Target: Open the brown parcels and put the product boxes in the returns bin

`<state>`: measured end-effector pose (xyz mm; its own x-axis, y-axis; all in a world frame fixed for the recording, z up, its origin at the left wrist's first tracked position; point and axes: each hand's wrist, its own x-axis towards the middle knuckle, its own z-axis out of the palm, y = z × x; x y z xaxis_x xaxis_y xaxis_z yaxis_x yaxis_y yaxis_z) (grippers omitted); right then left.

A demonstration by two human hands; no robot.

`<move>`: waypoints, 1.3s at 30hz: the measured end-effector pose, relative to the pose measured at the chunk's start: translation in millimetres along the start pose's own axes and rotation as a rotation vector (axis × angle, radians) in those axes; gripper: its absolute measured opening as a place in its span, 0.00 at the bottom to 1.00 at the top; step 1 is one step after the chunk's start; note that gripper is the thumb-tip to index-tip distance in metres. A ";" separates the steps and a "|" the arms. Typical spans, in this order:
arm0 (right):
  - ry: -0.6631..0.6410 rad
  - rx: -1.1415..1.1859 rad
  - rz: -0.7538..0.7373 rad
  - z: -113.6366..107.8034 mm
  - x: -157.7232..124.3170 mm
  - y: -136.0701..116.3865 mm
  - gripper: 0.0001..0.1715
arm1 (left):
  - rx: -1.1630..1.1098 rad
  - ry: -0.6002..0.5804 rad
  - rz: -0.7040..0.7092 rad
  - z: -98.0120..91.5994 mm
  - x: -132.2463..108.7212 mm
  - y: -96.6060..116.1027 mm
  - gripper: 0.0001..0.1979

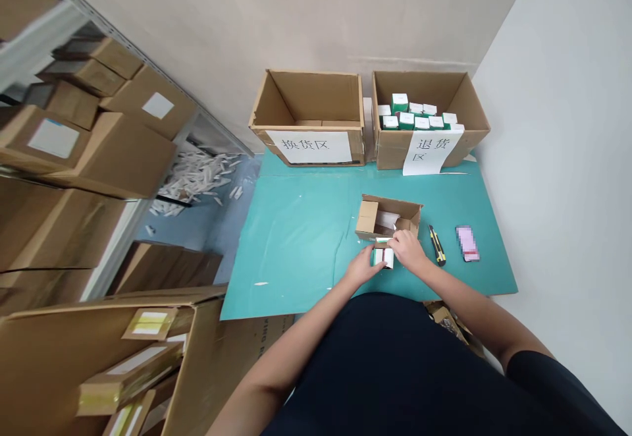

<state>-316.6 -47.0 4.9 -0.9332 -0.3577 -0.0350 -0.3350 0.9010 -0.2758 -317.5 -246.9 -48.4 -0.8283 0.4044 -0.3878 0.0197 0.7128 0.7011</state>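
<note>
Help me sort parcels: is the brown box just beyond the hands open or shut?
Open: the brown box shows its inner walls from above, with something white inside.

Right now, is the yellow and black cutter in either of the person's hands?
No, the cutter lies on the green tabletop, while the left hand and right hand touch a small box.

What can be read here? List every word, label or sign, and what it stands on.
"换货区": white sheet on the left open carton.
"退货区": white paper on the right open carton.
"VING", then unclear letters: brown carton below the table.
Too small or blurred to read: shelf labels, green-and-white boxes, held box, pixelated pink item.
</note>
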 end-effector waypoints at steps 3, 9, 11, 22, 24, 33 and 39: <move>-0.051 -0.027 0.085 -0.7 -2.9 -5.3 0.19 | 0.037 -0.028 -0.073 1.0 5.1 7.9 0.32; -0.168 0.044 0.112 9.5 -15.0 -15.2 0.28 | 0.047 -0.055 -0.091 2.9 16.0 8.2 0.35; -0.180 0.082 0.048 14.7 -18.9 -14.5 0.27 | 0.028 -0.050 -0.077 2.9 19.4 6.3 0.33; -0.202 0.160 -0.084 23.7 -25.0 -5.8 0.24 | -0.252 -0.067 0.035 -3.8 18.8 -8.7 0.46; -0.234 0.130 -0.088 23.5 -23.8 -8.5 0.24 | -0.287 -0.079 0.037 -4.9 17.1 -9.0 0.45; -0.295 0.041 -0.025 20.0 -13.3 -15.7 0.19 | -0.314 -0.115 0.006 -2.3 16.6 -12.9 0.43; -0.175 0.203 0.075 17.5 -12.7 -13.0 0.08 | -0.348 -0.140 -0.002 -3.0 17.1 -10.2 0.41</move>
<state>-298.1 -58.5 -7.9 -0.9119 -0.3448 -0.2228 -0.2166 0.8652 -0.4523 -333.6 -249.0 -60.4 -0.7431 0.4945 -0.4508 -0.1937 0.4859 0.8523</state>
